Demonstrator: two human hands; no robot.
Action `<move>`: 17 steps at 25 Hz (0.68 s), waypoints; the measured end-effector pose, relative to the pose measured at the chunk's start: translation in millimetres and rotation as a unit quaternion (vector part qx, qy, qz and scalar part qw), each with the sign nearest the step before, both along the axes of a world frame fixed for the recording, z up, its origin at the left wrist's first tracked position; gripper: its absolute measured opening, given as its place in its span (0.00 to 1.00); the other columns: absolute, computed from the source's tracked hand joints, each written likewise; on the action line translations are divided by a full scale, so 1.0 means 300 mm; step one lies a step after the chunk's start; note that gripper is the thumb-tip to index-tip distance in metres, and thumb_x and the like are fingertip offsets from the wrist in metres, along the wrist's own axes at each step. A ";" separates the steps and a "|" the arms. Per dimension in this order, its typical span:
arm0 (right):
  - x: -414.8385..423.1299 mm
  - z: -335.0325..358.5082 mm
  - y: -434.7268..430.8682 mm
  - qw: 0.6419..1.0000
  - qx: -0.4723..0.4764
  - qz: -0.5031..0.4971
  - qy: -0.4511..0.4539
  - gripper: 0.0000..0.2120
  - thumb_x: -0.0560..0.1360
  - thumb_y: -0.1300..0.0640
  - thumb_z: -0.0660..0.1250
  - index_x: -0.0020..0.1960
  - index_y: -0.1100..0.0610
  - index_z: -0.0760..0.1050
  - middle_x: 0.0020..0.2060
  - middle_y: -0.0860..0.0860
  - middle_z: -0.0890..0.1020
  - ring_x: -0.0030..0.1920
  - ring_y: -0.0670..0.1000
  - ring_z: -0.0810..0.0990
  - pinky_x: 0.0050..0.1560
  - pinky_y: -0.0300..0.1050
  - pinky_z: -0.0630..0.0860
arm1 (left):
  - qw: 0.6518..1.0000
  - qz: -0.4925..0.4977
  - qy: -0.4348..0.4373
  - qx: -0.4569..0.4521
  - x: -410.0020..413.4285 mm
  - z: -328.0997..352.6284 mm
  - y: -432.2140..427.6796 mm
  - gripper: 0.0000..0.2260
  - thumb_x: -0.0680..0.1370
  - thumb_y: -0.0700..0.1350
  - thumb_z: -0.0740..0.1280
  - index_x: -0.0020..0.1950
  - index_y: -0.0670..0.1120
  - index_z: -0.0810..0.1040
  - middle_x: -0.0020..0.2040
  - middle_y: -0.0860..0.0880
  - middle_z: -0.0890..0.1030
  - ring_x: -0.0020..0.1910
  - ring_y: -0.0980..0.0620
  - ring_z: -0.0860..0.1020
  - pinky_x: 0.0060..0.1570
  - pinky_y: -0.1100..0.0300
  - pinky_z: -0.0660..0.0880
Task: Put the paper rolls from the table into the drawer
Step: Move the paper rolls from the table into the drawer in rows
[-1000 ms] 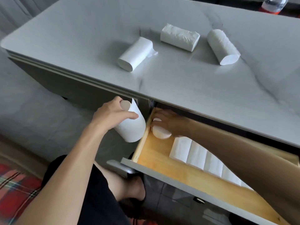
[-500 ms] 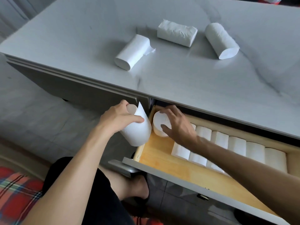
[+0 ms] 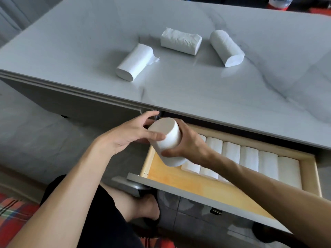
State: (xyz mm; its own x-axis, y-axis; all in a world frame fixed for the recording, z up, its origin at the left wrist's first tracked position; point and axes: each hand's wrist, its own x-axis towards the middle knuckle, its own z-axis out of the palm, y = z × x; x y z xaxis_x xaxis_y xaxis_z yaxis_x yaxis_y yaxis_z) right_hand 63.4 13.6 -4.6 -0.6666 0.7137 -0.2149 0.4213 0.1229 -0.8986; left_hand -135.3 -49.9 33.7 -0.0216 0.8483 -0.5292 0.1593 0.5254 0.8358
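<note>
My left hand and my right hand both hold one white paper roll, tilted above the left end of the open wooden drawer. The right hand wraps it from the right and below; the left thumb lies on its flat end. A row of several rolls lies side by side along the drawer's back. Three more lie on the grey marble table: one with a loose flap, a flattened one and a round one.
The drawer's grey front panel juts out over my legs. A plastic bottle stands at the table's far right edge. A plaid fabric lies on the floor at lower left. The drawer's front strip shows bare wood.
My hands have come together at the drawer's left end. The left hand held its roll alone beside the drawer; now both hands grip one roll, and the right hand has risen from the drawer floor.
</note>
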 end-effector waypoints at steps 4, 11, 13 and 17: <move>0.043 0.024 0.076 0.961 -0.198 0.073 0.180 0.37 0.64 0.66 0.75 0.70 0.60 0.66 0.60 0.63 0.77 0.62 0.62 0.76 0.61 0.59 0.75 | 0.993 -0.105 -0.049 0.030 0.019 -0.020 0.000 0.48 0.60 0.37 0.82 0.75 0.55 0.64 0.70 0.56 0.75 0.69 0.58 0.72 0.68 0.57 0.70; 0.055 0.087 0.115 0.932 -0.257 0.171 0.193 0.30 0.68 0.71 0.68 0.69 0.63 0.68 0.60 0.65 0.76 0.62 0.62 0.75 0.61 0.53 0.74 | 0.992 -0.096 -0.005 0.080 0.066 -0.032 0.013 0.32 0.59 0.45 0.81 0.62 0.53 0.77 0.55 0.53 0.84 0.56 0.56 0.81 0.51 0.63 0.78; 0.075 0.130 0.154 0.947 -0.236 0.172 0.137 0.29 0.69 0.65 0.72 0.69 0.56 0.70 0.62 0.58 0.78 0.63 0.57 0.77 0.58 0.48 0.76 | 0.991 -0.082 0.066 0.087 0.070 -0.032 0.012 0.36 0.58 0.45 0.81 0.63 0.55 0.74 0.56 0.54 0.83 0.57 0.56 0.80 0.52 0.58 0.79; 0.054 0.184 0.158 0.974 -0.207 0.084 -0.042 0.29 0.64 0.41 0.77 0.61 0.49 0.75 0.53 0.49 0.83 0.53 0.51 0.83 0.46 0.44 0.83 | 0.957 -0.084 0.252 0.113 0.132 -0.036 0.004 0.30 0.55 0.50 0.79 0.50 0.66 0.69 0.47 0.61 0.80 0.46 0.61 0.80 0.40 0.55 0.81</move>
